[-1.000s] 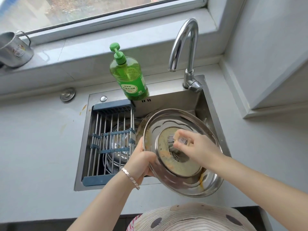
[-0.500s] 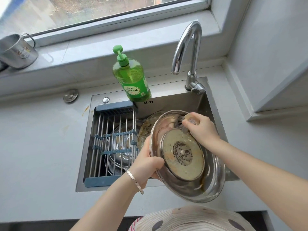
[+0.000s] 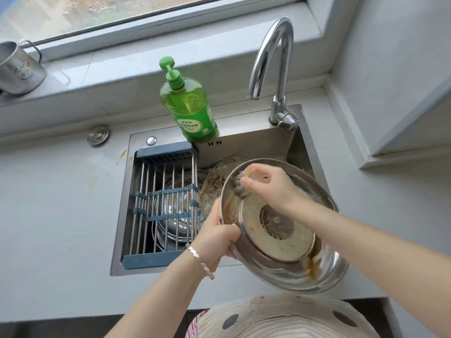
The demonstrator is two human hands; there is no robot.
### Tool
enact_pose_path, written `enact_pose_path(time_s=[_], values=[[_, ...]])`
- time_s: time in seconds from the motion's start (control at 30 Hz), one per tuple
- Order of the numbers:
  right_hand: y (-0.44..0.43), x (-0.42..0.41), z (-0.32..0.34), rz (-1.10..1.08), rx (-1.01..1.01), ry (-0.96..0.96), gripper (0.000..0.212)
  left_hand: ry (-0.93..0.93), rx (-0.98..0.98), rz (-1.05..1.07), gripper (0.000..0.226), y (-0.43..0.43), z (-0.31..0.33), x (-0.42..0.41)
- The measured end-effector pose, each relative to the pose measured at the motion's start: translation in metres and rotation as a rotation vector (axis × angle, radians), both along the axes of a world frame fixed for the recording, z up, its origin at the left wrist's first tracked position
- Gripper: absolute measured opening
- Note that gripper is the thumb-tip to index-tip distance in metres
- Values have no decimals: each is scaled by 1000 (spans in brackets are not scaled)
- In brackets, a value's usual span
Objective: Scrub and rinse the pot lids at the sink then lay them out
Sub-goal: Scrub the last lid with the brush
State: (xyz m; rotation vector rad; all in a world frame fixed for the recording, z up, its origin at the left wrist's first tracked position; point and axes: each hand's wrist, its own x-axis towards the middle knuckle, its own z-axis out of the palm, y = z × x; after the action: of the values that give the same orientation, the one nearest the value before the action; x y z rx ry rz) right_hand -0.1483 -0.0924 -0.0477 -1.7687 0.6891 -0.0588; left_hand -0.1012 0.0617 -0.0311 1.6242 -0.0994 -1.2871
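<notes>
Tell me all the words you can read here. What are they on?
Bottle, label: "柠檬洗洁精", as best it reads; the smaller print around it is too blurred.
Mug: a coloured mark, too blurred to read.
Nothing else shows words or numbers.

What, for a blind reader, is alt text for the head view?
A left hand grips the rim of a round stainless steel pot lid tilted over the steel sink while the right hand scrubs its soiled inside with a grey scourer. A green soap bottle stands behind.
</notes>
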Motion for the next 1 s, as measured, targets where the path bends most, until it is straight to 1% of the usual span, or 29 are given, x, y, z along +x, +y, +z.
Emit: enact_pose_path(time_s=[0.07, 0.13, 0.17, 0.23, 0.3, 0.37, 0.43, 0.5, 0.53, 0.57, 0.63, 0.7, 0.8, 0.87, 0.93, 1.0], values=[[-7, 5, -6, -51, -1, 6, 15, 6, -1, 11, 76, 0, 0, 0], [11, -1, -4, -1, 55, -45, 4, -14, -13, 28, 75, -2, 0, 2], [22, -6, -3, 57, 92, -69, 10, -13, -19, 46, 73, -1, 0, 4], [36, -14, 0, 150, 137, -50, 32, -3, -27, 82, 71, 1, 2, 5], [27, -9, 5, 120, 80, -41, 43, -30, -25, 54, 75, 4, 3, 6], [15, -2, 13, 46, -8, -22, 38, -71, -13, 4, 77, 3, 6, 5], [15, -3, 19, 52, -39, -28, 29, -88, -16, 7, 75, 1, 7, 6], [32, -15, 22, 171, -6, -8, 38, -96, -23, 58, 67, 1, 9, 7], [41, -23, 23, 226, 30, 1, 46, -87, -16, 89, 69, 3, 10, 8], [47, -32, 21, 266, 54, 20, 52, -82, -11, 121, 75, 5, 9, 9], [51, -51, 18, 356, 60, 69, 56, -107, -33, 166, 76, 6, 6, 10], [51, -70, 11, 483, 4, 146, 56, -192, -32, 202, 66, 8, 5, 12], [49, -88, 1, 590, -131, 233, 56, -320, -31, 175, 32, 3, 7, 15], [51, -77, 2, 572, -182, 198, 56, -376, 3, 135, 24, -2, 6, 13], [54, -57, 6, 495, -210, 102, 54, -448, 54, 130, 23, -6, 3, 11], [58, -42, 11, 396, -201, 23, 54, -485, 111, 175, 36, -9, 3, 13]])
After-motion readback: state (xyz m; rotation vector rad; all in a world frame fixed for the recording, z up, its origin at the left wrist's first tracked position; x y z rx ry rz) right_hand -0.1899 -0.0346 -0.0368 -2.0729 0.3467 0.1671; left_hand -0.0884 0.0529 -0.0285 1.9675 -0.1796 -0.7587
